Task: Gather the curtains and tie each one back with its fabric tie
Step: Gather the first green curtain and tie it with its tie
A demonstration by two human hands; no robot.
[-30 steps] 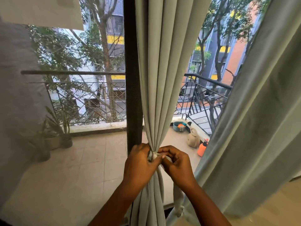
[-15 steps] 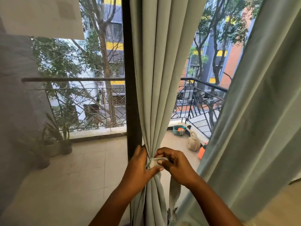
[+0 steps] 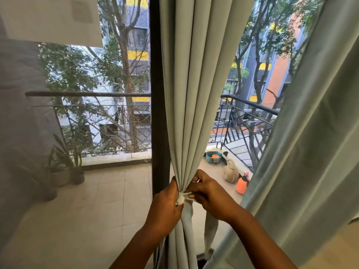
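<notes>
Gathered curtain [image 3: 194,94] hangs vertical against dark window post [image 3: 158,94], cinched at waist height. Left hand [image 3: 165,208] wraps bundle from left, fingers curled around folds. Right hand [image 3: 207,193] pinches fabric tie [image 3: 185,196] just right of cinch, strip stretching sideways between hands; loose tail [image 3: 210,235] dangles below right wrist. Knot looks unfinished (judgement only). Second curtain [image 3: 310,152] hangs at right, ungathered.

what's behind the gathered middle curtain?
Behind the middle curtain: dark door frame at its left edge, balcony railing to its right. Whatever sits directly behind the folds is covered. Left hand and right hand pinch the fabric tie.
</notes>
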